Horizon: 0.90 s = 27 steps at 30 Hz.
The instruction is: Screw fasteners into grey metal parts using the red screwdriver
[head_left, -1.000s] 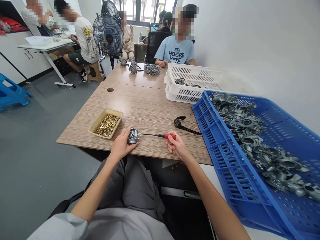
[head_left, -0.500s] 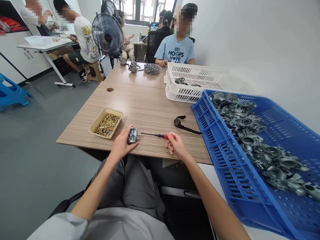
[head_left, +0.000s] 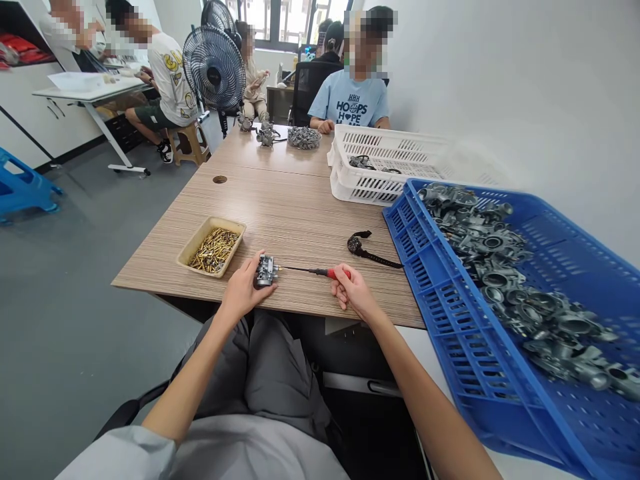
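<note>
Near the front edge of the table, my left hand (head_left: pixel 245 285) is closed around a small silver carburetor body (head_left: pixel 267 270), thumb on the near side and fingers on the far side. My right hand (head_left: pixel 353 288) grips the red handle of a screwdriver (head_left: pixel 320 271). Its thin dark shaft points left, and the tip meets a small brass piece on the right side of the carburetor body. Left of my left hand stands a cream tray (head_left: pixel 183 259) filled with small brass parts (head_left: pixel 214 251).
A blue crate (head_left: pixel 425 287) of carburetor bodies (head_left: pixel 495 243) stands at the right, with a white crate (head_left: pixel 357 187) behind it. A black wristwatch (head_left: pixel 356 245) lies on the wooden table (head_left: pixel 280 200). Across the table sits a person in a light-blue shirt (head_left: pixel 350 97).
Almost nothing differs. Both hands, the screwdriver and the carburetor body keep their places; the view has shifted very slightly.
</note>
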Each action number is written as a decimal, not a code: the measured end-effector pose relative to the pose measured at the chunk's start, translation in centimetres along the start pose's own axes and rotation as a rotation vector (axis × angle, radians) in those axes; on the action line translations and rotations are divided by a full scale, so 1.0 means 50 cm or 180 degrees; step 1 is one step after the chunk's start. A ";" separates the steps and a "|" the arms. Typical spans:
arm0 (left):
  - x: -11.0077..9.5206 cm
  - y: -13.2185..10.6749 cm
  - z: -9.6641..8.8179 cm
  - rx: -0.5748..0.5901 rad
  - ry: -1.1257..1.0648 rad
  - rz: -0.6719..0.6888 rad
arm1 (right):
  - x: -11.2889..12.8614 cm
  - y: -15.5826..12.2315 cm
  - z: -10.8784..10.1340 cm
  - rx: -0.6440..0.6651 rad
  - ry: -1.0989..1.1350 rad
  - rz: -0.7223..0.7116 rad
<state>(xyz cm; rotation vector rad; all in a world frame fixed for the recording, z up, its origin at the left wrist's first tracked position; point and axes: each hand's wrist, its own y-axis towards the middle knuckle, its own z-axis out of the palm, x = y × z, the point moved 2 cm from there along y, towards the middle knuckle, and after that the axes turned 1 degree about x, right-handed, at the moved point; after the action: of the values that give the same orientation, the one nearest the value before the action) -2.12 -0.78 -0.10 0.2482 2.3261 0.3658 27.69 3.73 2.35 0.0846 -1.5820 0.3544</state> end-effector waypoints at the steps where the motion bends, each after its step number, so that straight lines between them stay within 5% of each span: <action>1: 0.000 0.000 0.000 -0.0002 0.0000 0.0012 | 0.001 0.000 0.001 -0.0026 -0.0046 0.0004; 27: -0.003 -0.001 0.001 -0.0001 0.0055 -0.0036 | -0.003 0.001 -0.006 0.0068 0.0400 -0.0087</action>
<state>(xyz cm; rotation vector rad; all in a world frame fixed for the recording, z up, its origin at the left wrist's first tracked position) -1.97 -0.86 -0.03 0.2324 2.3434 0.3641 27.96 3.84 2.21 0.0986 -1.4516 0.3487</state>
